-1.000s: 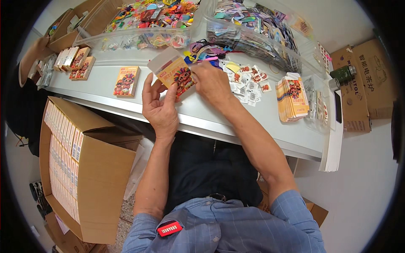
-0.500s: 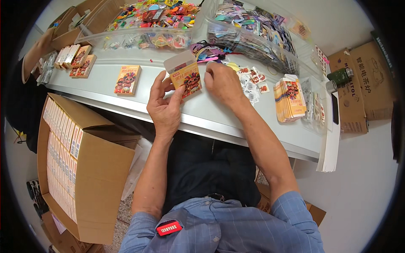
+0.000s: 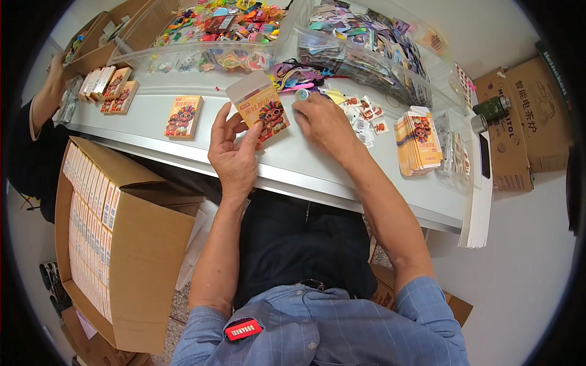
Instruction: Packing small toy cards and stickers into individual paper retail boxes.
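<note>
My left hand (image 3: 235, 149) holds a small orange card box (image 3: 265, 113) printed with a cartoon figure, its pale top flap standing up. Just right of it, my right hand (image 3: 323, 122) pinches a small round bluish-white trinket (image 3: 302, 94) between the fingertips. Beyond the fingers lies a loose pile of colourful flat trinkets (image 3: 299, 76). Small printed stickers (image 3: 365, 116) are scattered to the right of my right hand. A stack of flattened orange boxes (image 3: 418, 143) stands farther right, and a filled orange box (image 3: 183, 116) lies on the table to the left.
Clear plastic bins of toys (image 3: 213, 52) and of shiny packets (image 3: 366, 58) line the back. A carton packed with boxes (image 3: 146, 256) stands at the lower left. Another person's arm (image 3: 49, 91) reaches in at far left, near several orange boxes (image 3: 119, 97). A bottle (image 3: 491, 110) is at right.
My left hand and its box have shifted slightly left, and the box front faces me more. The round trinket now shows at my right fingertips.
</note>
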The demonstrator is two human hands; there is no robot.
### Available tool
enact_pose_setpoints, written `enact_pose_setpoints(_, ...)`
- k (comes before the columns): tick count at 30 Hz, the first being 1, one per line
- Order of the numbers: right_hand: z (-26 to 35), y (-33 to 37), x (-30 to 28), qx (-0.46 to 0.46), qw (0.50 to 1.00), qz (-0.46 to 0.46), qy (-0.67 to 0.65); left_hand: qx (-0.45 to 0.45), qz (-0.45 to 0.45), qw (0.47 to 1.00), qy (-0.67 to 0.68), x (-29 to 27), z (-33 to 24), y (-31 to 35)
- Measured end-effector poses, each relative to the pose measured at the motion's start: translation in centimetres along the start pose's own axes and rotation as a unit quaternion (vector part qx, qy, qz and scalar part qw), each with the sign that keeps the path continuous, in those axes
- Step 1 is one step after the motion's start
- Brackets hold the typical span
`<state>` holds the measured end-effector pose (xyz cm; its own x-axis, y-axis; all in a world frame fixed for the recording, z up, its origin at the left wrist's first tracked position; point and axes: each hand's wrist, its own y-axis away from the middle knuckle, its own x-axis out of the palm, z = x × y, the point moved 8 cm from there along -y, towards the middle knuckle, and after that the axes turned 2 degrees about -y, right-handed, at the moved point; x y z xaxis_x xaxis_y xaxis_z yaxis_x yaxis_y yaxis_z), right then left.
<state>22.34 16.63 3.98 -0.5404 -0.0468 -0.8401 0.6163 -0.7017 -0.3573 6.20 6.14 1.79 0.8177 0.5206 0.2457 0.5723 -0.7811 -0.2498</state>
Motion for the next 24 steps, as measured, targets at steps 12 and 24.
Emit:
enact_pose_setpoints(12,0.1,1.7,-0.2,-0.018,1.000,-0.016,-0.011,0.000,0.053,0.998,-0.046,0.6,0.2,0.3)
enact_pose_setpoints(24,0.0,5.2,-6.9,-0.004,0.971,-0.228,-0.069,-0.005,0.055,0.997,-0.054,0.9,0.3,0.3)
